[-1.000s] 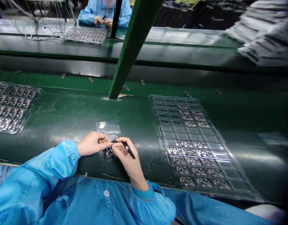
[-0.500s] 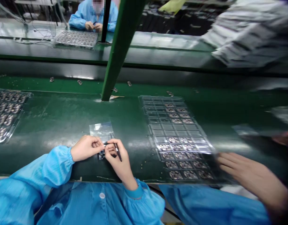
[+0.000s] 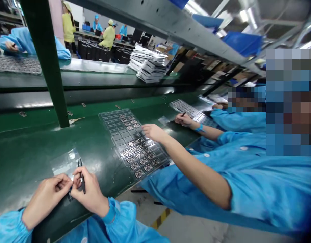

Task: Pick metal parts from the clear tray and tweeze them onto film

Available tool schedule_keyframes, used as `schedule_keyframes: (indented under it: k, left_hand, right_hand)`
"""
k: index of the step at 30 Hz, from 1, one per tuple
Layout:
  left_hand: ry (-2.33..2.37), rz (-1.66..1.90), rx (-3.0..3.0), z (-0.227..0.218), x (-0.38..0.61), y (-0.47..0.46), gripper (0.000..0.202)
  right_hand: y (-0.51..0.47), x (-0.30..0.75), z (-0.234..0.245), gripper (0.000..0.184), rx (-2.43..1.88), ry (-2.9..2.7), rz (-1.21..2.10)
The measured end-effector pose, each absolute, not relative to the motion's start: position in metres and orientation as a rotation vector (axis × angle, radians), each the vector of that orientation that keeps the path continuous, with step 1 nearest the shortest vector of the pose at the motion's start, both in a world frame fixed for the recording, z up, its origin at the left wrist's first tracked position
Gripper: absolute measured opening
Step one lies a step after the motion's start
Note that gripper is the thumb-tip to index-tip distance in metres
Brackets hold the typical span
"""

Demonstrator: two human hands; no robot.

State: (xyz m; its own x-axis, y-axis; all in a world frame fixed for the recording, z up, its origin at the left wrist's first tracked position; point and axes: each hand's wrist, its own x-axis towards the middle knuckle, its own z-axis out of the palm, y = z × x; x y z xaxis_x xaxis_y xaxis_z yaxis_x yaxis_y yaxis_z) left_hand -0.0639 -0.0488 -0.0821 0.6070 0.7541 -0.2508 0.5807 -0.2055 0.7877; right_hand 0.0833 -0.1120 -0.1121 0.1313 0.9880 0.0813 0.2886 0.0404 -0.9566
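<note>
Head view: my two hands rest at the near edge of a green belt point(image 3: 31, 141), at about 7 o'clock in the picture. My right hand point(image 3: 88, 195) is closed around a pair of black tweezers point(image 3: 81, 175), thumb and forefinger pinching the shaft. The tweezers' long axis runs almost straight from 6 to 12 o'clock, leaning slightly left. Their forked end points away from me toward 12 o'clock and sticks out above my knuckles. The other end is tucked into my fingers. My left hand point(image 3: 46, 199) lies just at 9 o'clock of the right, its fingers curled narrow and the fingertips touching those of my right hand. A small dark part point(image 3: 69, 198) shows on the belt just under where the fingertips meet. It is mostly hidden, and I cannot tell whether my left fingers grip it. A clear plastic bag point(image 3: 64, 162) lies flat at 12 o'clock of my hands, with the forked end over its right edge. At 2 o'clock sits a clear tray point(image 3: 112, 118) of small boards, and a co-worker's hand point(image 3: 152, 131) rests on its far right rim.
</note>
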Motion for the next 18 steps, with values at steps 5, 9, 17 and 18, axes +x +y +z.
schedule_keyframes:
  k: [5,9,17,18]
  left_hand:
    - [1.037,0.242,1.872,-0.081,-0.063,-0.048,0.032]
    - [1.007,0.242,1.810,-0.086,-0.065,-0.048,0.031]
    - [1.125,0.364,1.466,-0.081,-0.077,0.009,0.035]
    - [1.200,0.459,1.390,-0.075,-0.081,0.029,0.032]
  right_hand:
    - [-0.112,0.084,-0.111,0.034,-1.436,-1.330,0.911]
    - [-0.110,0.087,-0.111,0.030,-1.338,-1.231,1.070]
    - [-0.112,0.087,-0.120,0.021,-1.307,-0.971,1.131]
    - [-0.112,0.087,-0.121,0.026,-1.303,-0.927,1.127]
